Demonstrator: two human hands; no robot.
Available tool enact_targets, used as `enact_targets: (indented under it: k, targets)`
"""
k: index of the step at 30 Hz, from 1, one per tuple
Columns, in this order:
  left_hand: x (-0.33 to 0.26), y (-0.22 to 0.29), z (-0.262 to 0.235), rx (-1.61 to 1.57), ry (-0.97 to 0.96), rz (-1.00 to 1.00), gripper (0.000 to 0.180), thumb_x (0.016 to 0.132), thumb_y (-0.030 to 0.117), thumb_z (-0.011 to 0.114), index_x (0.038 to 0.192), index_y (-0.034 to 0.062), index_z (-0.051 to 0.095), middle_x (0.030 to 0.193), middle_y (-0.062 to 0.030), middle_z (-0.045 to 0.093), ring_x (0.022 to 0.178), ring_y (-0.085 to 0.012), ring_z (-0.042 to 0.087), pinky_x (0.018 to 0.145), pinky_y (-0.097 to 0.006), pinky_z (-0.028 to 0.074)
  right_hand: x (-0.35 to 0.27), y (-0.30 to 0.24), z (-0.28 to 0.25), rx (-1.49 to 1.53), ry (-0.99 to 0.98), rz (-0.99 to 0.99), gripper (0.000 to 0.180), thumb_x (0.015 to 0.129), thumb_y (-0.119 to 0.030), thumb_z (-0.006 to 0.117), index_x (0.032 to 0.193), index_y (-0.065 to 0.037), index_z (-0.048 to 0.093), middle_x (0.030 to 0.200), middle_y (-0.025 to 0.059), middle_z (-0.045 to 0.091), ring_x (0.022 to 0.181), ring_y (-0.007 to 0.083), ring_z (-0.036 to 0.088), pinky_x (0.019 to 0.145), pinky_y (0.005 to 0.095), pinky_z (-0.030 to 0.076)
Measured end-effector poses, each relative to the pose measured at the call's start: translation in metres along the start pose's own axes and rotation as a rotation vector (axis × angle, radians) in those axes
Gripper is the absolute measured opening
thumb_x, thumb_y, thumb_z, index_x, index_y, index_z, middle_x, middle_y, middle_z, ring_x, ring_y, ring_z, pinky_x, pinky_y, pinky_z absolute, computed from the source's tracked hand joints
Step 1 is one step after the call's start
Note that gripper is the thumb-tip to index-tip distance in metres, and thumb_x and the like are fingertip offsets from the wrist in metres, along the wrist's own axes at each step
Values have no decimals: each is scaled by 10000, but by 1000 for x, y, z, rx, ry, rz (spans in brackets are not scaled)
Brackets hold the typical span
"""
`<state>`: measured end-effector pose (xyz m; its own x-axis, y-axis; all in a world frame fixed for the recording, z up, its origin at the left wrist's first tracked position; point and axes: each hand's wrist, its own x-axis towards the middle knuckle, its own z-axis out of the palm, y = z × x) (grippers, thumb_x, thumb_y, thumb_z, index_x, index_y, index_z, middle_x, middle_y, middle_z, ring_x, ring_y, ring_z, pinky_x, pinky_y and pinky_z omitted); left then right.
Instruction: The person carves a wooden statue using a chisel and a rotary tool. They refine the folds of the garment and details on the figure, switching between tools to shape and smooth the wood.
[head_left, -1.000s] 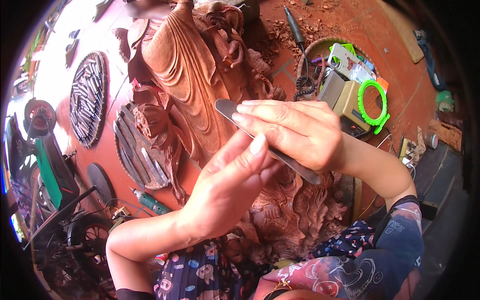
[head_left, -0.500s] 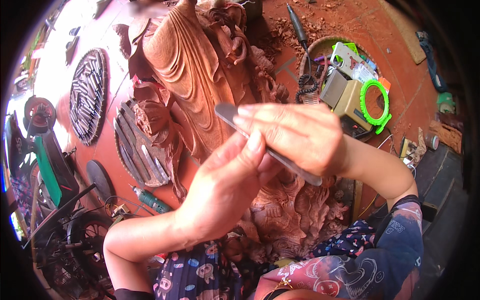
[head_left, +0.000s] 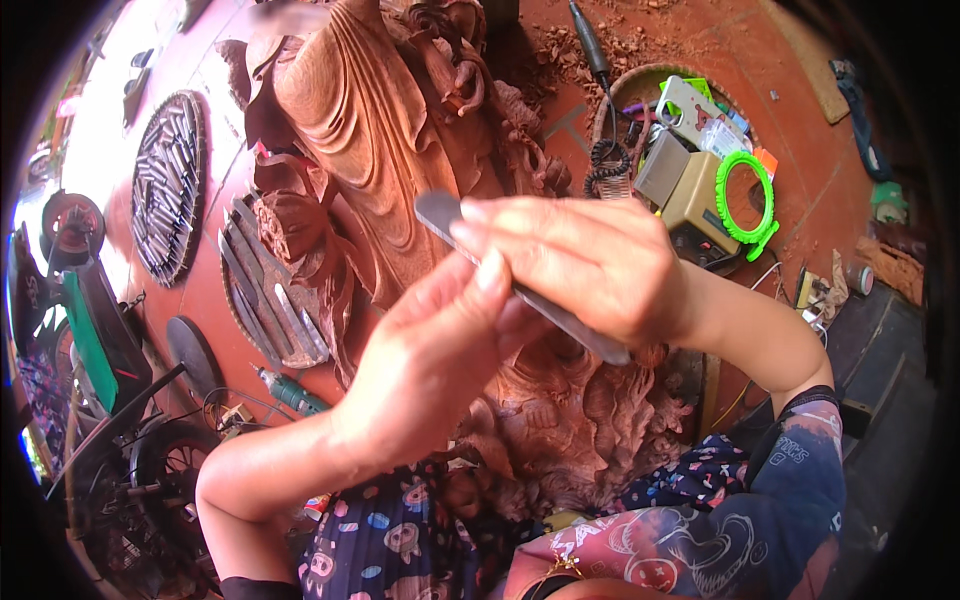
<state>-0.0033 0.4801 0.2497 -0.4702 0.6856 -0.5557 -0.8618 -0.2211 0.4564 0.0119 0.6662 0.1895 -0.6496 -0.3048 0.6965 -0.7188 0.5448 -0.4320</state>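
A flat dark-grey bar with rounded ends (head_left: pixel 572 327) is held slantwise between my two hands, above a reddish-brown wood carving (head_left: pixel 390 150) with flowing drapery folds. My right hand (head_left: pixel 620 270) lies along its top, fingers together and pressed on the upper part. From below, my left hand (head_left: pixel 425 365) is closed, with its thumb against the bar's edge near the middle. The left fingers are mostly hidden behind the bar and the right hand, so anything else in them cannot be made out.
On the left, a round basket (head_left: pixel 165 262) holds many metal tools, and another tray (head_left: pixel 262 345) carries several long blades. A green rotary tool (head_left: pixel 292 392) lies nearby. At right, a basket holds a beige control box (head_left: pixel 700 205) and a green ring (head_left: pixel 722 190). Wood chips (head_left: pixel 640 50) litter the tiles.
Both hands and the bar have shifted slightly left and up in the picture. The surroundings have shifted a little left too. The grip looks the same.
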Motion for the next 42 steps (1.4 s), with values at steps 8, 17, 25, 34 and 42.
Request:
enact_targets:
  k: [8, 17, 25, 34, 42]
  targets:
    - [-1, -3, -11, -135, -78, 6, 378, 1103, 227, 471, 1413, 10, 469, 1371, -132, 582, 1341, -227, 529, 1170, -415, 391, 1, -3, -2, 14, -9, 17, 291, 827, -77, 688, 1066, 86, 713, 996, 191, 732, 812, 266, 752, 678, 324, 637]
    - [-6, -2, -3, -69, 5, -22, 430, 1112, 272, 448, 1445, -1, 444, 1404, -137, 560, 1286, -231, 559, 1151, -424, 407, -5, -12, 1, 4, -6, 58, 299, 856, -67, 667, 1097, 108, 697, 1048, 222, 729, 852, 279, 757, 707, 336, 641]
    - [-6, -2, -10, -127, -42, -26, 427, 1110, 256, 450, 1427, -29, 455, 1412, -146, 565, 1330, -247, 537, 1193, -438, 374, -1, -13, 3, -40, 11, 62, 272, 842, -75, 690, 1050, 100, 695, 961, 181, 716, 785, 254, 745, 631, 313, 630]
    - [-13, 1, -4, -79, 12, -62, 453, 1109, 313, 444, 1425, -10, 461, 1390, -148, 584, 1340, -248, 529, 1181, -452, 368, 2, -25, -1, -53, -4, 85, 301, 832, -98, 673, 1047, 113, 675, 958, 183, 705, 791, 256, 738, 642, 321, 609]
    - [-15, 3, -9, 19, 15, -102, 483, 1108, 316, 447, 1477, 6, 428, 1446, -135, 543, 1373, -249, 502, 1178, -458, 372, 0, -27, 1, -60, -15, 105, 348, 830, -115, 651, 1069, 136, 668, 927, 192, 688, 728, 232, 717, 604, 302, 597]
